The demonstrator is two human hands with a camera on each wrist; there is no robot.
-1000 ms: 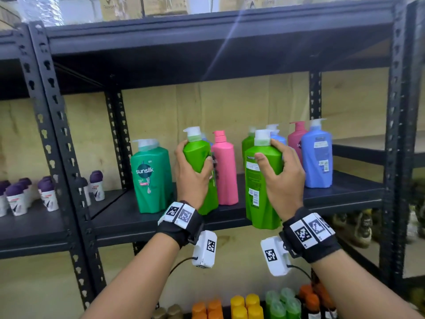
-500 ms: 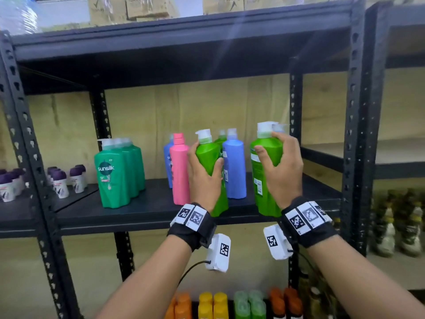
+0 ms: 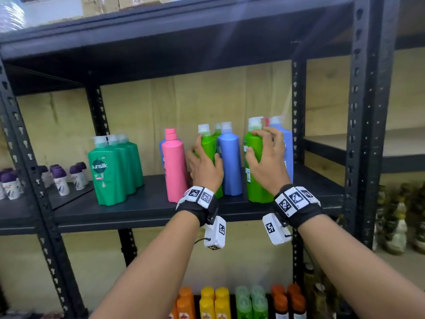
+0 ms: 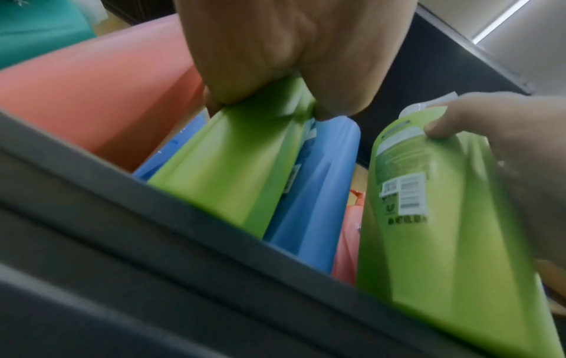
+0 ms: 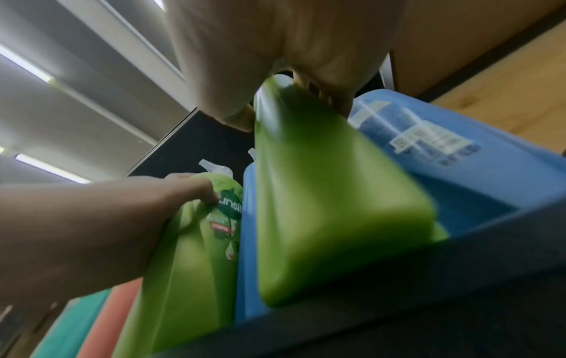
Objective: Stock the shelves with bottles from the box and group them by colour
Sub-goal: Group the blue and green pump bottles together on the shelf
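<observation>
Nearest you, low in the head view, your 2 forearms reach up toward the black shelf at mid-frame. Your left hand curls its grip round the upper body of a light green bottle, which stands on the shelf between a pink bottle on its left and a blue bottle on its right, just beside both. Your right hand wraps its grip round a second light green bottle, right of centre; the right wrist view shows its base tilted at the shelf's front edge. Just behind that hand stands another blue bottle. Further left on the same shelf, 3 dark green bottles stand in a row running back. At the far left edge, small purple-capped bottles stand on a neighbouring shelf.
</observation>
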